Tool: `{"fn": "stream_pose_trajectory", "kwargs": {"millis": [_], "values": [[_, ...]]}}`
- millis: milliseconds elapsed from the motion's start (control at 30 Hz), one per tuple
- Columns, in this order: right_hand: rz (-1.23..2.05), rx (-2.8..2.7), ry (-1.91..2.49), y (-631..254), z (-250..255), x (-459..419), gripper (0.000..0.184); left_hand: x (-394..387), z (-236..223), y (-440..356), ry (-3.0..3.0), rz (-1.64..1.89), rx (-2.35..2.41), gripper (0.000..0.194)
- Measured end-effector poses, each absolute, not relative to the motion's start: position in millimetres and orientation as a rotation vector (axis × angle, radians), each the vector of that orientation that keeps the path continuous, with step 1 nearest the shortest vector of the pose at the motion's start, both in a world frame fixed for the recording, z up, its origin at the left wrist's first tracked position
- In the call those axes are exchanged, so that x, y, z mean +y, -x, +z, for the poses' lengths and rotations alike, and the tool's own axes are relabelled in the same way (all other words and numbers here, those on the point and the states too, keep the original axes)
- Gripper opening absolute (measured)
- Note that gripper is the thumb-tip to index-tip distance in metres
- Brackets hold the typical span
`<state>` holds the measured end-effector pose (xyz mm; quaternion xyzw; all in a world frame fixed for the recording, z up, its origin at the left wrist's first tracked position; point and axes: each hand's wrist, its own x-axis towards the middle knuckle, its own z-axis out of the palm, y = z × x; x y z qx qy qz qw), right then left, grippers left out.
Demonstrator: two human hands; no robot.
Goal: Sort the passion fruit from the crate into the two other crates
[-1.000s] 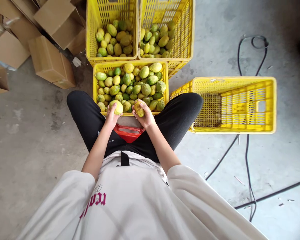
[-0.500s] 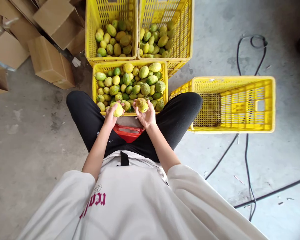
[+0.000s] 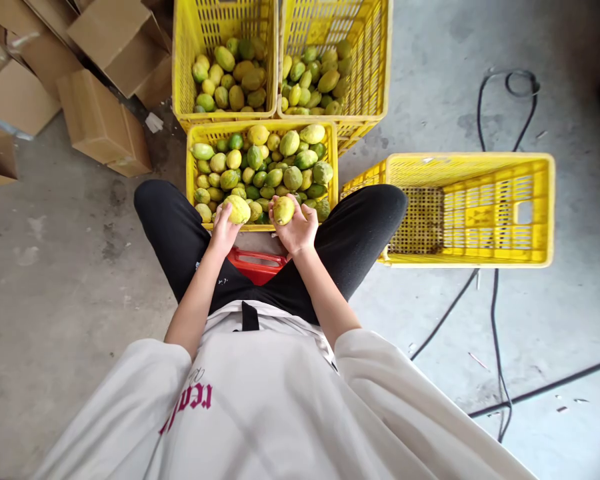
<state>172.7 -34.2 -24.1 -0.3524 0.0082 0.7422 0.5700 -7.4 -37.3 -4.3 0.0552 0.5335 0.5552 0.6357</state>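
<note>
Each hand, left hand [image 3: 225, 230]; right hand [image 3: 296, 230], holds a fruit over yellow crate [image 3: 330, 143]; grey concrete floor [image 3: 55, 267]

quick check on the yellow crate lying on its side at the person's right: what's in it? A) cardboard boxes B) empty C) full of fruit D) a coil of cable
B: the tipped yellow crate shows only its bare mesh bottom and walls, while the fruit sits in the three upright crates, such as the near crate where the left hand and right hand each hold a fruit.
</note>
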Motion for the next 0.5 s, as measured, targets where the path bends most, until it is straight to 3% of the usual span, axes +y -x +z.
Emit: {"fn": "stream_pose_trajectory", "kwargs": {"millis": [167,333,500], "values": [[1.715,0.047,0.801,-172.9,-19.7,-32.5,0.026,-41.6,-1.7,8.7,-0.160,1.229,1.190,0.035],[1.766,0.037,0.882,-167.8,-21.6,-33.1,0.023,-42.9,-1.4,7.6,-0.211,1.100,1.165,0.031],[1.775,-0.094,0.952,-166.9,-34.1,-36.0,0.035,-42.5,-2.3,8.0,-0.207,1.105,1.145,0.023]]}}
